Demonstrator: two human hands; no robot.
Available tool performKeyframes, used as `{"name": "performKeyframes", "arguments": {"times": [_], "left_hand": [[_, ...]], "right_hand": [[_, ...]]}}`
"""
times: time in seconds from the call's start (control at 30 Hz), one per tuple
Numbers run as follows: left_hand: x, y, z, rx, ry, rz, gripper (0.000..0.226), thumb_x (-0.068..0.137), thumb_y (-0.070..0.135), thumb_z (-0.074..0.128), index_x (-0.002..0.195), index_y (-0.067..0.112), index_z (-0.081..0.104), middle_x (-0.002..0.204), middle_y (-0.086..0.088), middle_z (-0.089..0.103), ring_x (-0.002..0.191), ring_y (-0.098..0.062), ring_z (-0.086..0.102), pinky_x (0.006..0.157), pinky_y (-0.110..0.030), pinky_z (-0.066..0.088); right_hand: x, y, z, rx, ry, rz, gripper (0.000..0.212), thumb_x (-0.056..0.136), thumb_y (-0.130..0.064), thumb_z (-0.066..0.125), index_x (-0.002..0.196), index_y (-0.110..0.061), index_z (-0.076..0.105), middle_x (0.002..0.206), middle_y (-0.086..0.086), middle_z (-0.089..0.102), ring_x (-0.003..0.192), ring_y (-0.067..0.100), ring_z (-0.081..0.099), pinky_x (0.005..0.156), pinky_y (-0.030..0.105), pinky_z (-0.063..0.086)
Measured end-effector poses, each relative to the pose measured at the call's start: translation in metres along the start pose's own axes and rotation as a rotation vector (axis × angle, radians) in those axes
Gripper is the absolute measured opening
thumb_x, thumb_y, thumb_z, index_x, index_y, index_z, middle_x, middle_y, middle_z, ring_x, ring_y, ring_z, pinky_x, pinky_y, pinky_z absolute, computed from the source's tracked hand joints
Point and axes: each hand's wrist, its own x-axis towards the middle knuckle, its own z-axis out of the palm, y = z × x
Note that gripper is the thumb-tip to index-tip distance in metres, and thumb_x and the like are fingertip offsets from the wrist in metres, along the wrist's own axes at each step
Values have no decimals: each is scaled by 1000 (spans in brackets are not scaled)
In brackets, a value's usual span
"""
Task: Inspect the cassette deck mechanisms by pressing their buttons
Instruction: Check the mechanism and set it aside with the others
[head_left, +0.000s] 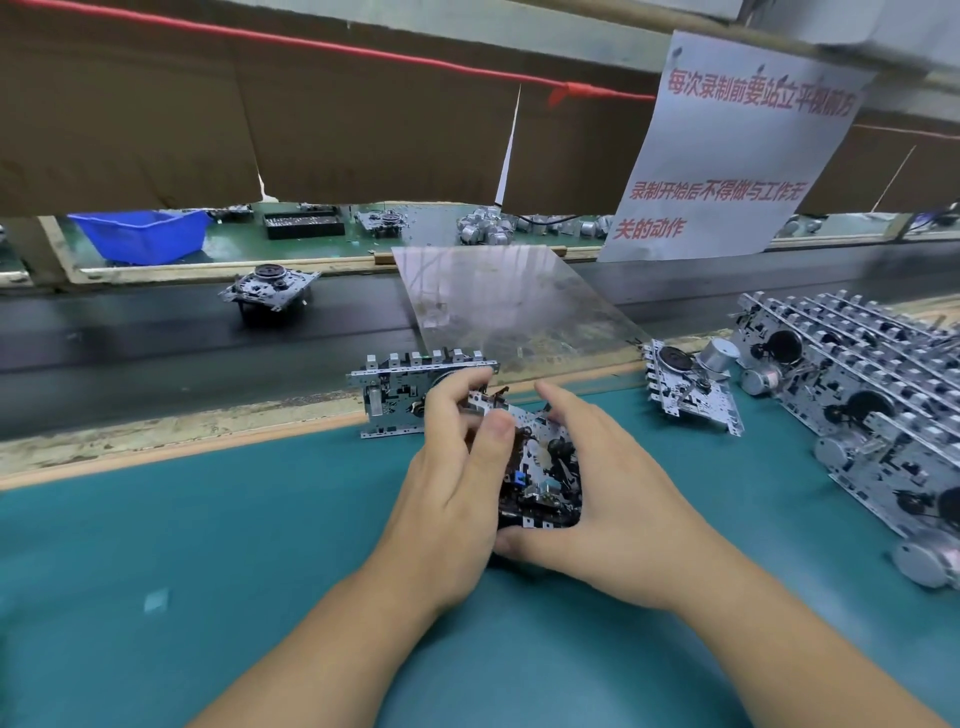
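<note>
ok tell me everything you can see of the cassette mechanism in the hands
The held cassette mechanism is a perforated silver metal chassis with black parts, dark wheels and a small blue piece. It is held above the teal mat, tilted. The left hand grips its left side, thumb on top; the right hand cups its right side and underside.

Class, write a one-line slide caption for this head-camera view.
Both hands, left and right, grip a cassette deck mechanism above the teal mat, more mechanisms stacked at right.
</note>
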Motion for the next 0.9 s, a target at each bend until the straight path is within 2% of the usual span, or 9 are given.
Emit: {"name": "performKeyframes", "arguments": {"times": [0.07, 0.17, 0.3, 0.43, 0.53, 0.63, 0.73, 0.8, 0.9], "left_hand": [[1, -2, 0, -1, -22, -52, 64, 80, 86, 22, 140, 65, 28, 118, 54, 45, 116, 17, 50, 88, 2, 31], [1, -2, 0, -4, -12, -75, 65, 80, 85, 20, 141, 65, 32, 121, 53, 45, 118, 23, 44, 88, 5, 28], [1, 1, 0, -46, 0, -77, 61, 84, 79, 24, 139, 57, 41, 119, 41, 58, 116, 13, 55, 93, -7, 39], [1, -1, 0, -81, 2, -105, 60, 82, 78, 27, 135, 56, 43, 126, 31, 62, 121, 8, 56, 105, -24, 41], [2, -2, 0, -73, 13, -104, 63, 82, 79, 26, 137, 54, 43, 129, 36, 57, 124, 18, 47, 100, -6, 33], [3, -2, 0, -52, 2, -94, 59, 84, 77, 27, 136, 54, 42, 128, 45, 50, 122, 23, 43, 93, 1, 30], [2, -3, 1, -51, 15, -77, 52, 86, 74, 30, 130, 52, 46, 120, 28, 61, 118, 5, 56, 102, -20, 42], [1, -3, 1, -58, 11, -69, 45, 88, 72, 33, 126, 52, 47, 115, 21, 62, 115, -5, 60, 104, -35, 46], [1, -3, 1, -78, 2, -81, 40, 88, 71, 34, 122, 54, 48, 114, 22, 62, 117, -7, 59, 105, -39, 46]], "right_hand": [[1, 0, 0, 30, 8, 19, 125, 46, -69, 81, 147, -56, 8, 135, -30, 36, 130, -2, 40, 107, 27, 37], [0, 0, -1, 50, 26, 27, 116, 42, -65, 83, 136, -61, 16, 125, -37, 42, 118, -6, 46, 94, 16, 36], [1, -3, 0, 106, 54, 18, 96, 45, -60, 84, 116, -72, 21, 117, -50, 41, 108, -18, 48, 82, 5, 37], [0, -2, -3, 112, -33, 1, 120, 49, -60, 83, 142, -67, 7, 126, -44, 38, 122, -11, 45, 98, 17, 37], [0, 2, -10, 55, -108, -43, 137, 50, -57, 89, 145, -67, -9, 136, -33, 38, 132, -13, 35, 102, 14, 31], [1, 6, -12, 59, -59, -12, 132, 47, -54, 92, 142, -71, 3, 129, -34, 44, 120, -19, 42, 93, 3, 32], [1, 8, -10, 84, -45, -14, 122, 46, -48, 94, 138, -70, 19, 127, -34, 45, 116, -18, 45, 88, -1, 32], [1, 7, -10, 84, -35, -37, 116, 47, -44, 95, 137, -66, 25, 126, -34, 47, 119, -16, 45, 92, 3, 33], [1, 6, -13, 76, -78, -65, 118, 52, -43, 93, 143, -63, 20, 135, -37, 42, 130, -18, 34, 101, 9, 32]]}}
